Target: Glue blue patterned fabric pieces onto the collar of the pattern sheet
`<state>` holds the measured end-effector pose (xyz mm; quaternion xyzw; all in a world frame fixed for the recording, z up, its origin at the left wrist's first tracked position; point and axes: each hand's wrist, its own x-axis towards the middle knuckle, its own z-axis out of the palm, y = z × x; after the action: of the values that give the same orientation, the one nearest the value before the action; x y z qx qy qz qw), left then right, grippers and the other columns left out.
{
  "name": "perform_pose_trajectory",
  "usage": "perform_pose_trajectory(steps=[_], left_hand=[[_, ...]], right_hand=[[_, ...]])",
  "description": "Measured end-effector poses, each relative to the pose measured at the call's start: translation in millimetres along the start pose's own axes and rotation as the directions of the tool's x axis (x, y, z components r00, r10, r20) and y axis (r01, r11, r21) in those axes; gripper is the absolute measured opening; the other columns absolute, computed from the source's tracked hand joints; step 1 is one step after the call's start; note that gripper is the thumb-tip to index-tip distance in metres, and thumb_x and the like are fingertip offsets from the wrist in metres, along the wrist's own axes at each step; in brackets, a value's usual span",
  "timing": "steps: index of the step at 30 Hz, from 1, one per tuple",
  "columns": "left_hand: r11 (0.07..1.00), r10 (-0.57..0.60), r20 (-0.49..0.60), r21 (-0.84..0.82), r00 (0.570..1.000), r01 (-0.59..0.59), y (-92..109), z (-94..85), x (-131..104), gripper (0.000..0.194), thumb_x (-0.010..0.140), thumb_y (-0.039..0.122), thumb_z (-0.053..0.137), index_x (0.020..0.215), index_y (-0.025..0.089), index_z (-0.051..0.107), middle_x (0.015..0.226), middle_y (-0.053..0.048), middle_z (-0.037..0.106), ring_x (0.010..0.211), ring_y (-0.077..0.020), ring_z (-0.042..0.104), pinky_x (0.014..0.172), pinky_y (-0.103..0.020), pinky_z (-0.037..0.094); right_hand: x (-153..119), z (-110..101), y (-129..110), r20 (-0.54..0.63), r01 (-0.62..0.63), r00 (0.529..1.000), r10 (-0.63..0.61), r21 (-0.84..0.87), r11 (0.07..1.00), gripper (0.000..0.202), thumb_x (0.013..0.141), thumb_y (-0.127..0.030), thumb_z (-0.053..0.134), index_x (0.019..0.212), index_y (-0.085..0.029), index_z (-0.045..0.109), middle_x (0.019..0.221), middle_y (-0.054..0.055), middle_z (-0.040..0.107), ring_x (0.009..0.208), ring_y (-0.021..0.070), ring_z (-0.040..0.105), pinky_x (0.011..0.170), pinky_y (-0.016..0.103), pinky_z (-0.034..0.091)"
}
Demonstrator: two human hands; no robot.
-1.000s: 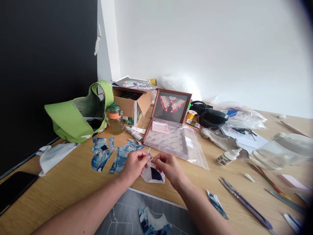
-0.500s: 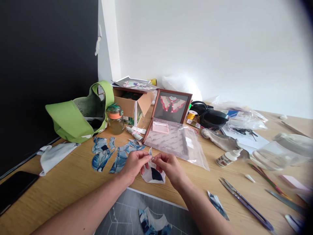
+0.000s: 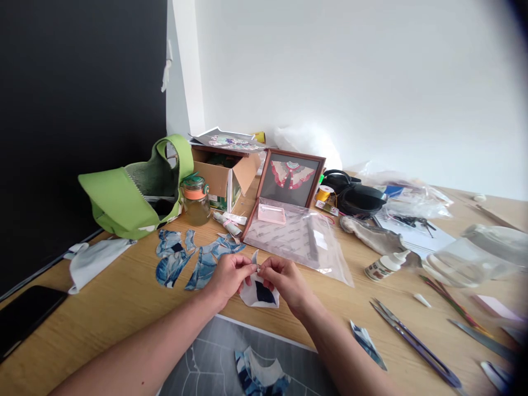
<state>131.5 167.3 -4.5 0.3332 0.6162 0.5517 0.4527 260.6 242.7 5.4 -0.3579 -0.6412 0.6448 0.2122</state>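
My left hand [image 3: 231,275] and my right hand [image 3: 280,278] meet over the table, thumbs and fingertips pinched together. Between them is a white fabric piece [image 3: 249,298] bearing a dark navy patch [image 3: 264,293]; it hangs just below the fingers. A thin pale pointed tip [image 3: 255,257] sticks up above the pinch; whether it belongs to the same piece is hidden by the fingers. Left of my left hand lie blue patterned fabric pieces [image 3: 171,269]. Nearer to me, a blue and white curved piece [image 3: 264,379] rests on a grey printed sheet [image 3: 198,357].
To the right lie purple-handled snips [image 3: 421,346], a glue bottle [image 3: 385,265] and a folded blue scrap [image 3: 368,344]. Behind my hands stands a framed collar picture [image 3: 291,179] beside plastic wrap [image 3: 322,242]. A green bag [image 3: 119,203], glass jar [image 3: 197,206] and phone [image 3: 31,313] are at left.
Both hands stay almost in place, still pinching the white fabric piece. The pale tip above the fingers sits slightly lower and leans a little more to the right.
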Motion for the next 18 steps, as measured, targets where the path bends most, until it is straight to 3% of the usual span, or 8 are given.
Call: perform_pose_trajectory(steps=[18], left_hand=[[0.998, -0.048, 0.072, -0.025, 0.996, 0.050, 2.8, -3.9, 0.1, 0.029, 0.063, 0.042, 0.070, 0.058, 0.016, 0.060, 0.045, 0.002, 0.054, 0.034, -0.0061, 0.037, 0.036, -0.021, 0.025]], right_hand=[[-3.8, -3.7, -7.0, 0.067, -0.059, 0.996, 0.056, 0.051, 0.997, 0.015, 0.058, -0.031, 0.061, 0.056, -0.018, 0.054, 0.049, -0.004, 0.052, 0.049, 0.0100, 0.046, 0.048, 0.021, 0.031]])
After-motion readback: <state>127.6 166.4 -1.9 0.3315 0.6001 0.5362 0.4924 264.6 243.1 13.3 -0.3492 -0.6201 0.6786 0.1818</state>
